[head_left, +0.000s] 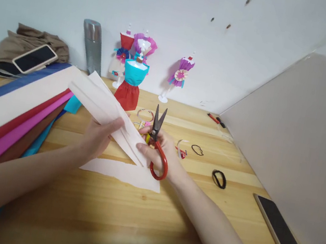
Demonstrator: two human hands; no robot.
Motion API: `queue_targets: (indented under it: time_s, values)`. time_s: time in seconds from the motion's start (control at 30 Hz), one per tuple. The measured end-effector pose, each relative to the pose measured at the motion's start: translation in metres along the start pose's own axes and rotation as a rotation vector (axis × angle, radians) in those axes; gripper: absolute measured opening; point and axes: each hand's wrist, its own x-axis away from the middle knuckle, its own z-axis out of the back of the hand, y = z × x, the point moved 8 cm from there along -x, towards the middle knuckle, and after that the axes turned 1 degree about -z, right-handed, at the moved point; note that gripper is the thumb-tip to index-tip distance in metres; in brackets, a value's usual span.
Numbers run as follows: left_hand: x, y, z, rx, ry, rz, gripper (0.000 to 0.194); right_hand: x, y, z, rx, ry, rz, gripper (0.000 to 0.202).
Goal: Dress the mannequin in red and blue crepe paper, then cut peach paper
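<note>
My left hand [100, 136] pinches a folded strip of white paper [100, 102] between thumb and fingers. The strip slants from upper left to lower right, above the table. My right hand [162, 145] holds red-handled scissors [160, 161], their blades apart and pointing up, and its thumb presses the lower right end of the same paper. Beneath the hands, a torn-edged white paper piece [125, 173] lies flat on the wooden table [96, 211].
Coloured paper strips [13, 129] fan out at the left. Small dress forms [135, 75] and a purple-dressed one [184, 73] stand by the wall near a bottle [92, 46]. A phone [35, 58] rests on brown cloth [38, 39]; a tablet [284, 236] and black band [219, 179] lie right.
</note>
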Motion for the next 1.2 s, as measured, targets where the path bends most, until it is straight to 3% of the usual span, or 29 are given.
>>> queue_targets:
  time_s: [0.17,0.37,0.5,0.6,0.77,0.93,1.2]
  values:
    - [-0.003,-0.007,-0.001,0.025,-0.093,0.109,0.052,0.001,-0.005,0.003,0.135,-0.004,-0.010,0.025]
    - [-0.008,-0.018,-0.003,0.022,-0.089,0.195,0.042,-0.001,-0.003,0.002,0.251,-0.031,-0.046,0.027]
    - [-0.007,-0.021,0.003,0.037,0.030,0.172,0.035,-0.002,0.002,-0.001,0.149,-0.067,-0.043,0.027]
    - [-0.005,-0.019,0.004,0.049,0.058,0.144,0.030,-0.002,0.005,-0.003,0.050,-0.088,-0.063,0.026]
    - [0.000,-0.023,0.001,0.089,0.000,0.142,0.031,-0.001,0.009,-0.005,0.008,-0.082,-0.101,0.025]
    - [0.005,-0.035,0.003,0.070,-0.005,0.177,0.033,-0.002,0.016,-0.006,0.110,-0.088,-0.111,0.032]
    - [0.003,-0.027,-0.001,-0.002,-0.023,0.154,0.031,-0.001,0.018,-0.007,0.020,-0.092,-0.131,0.033]
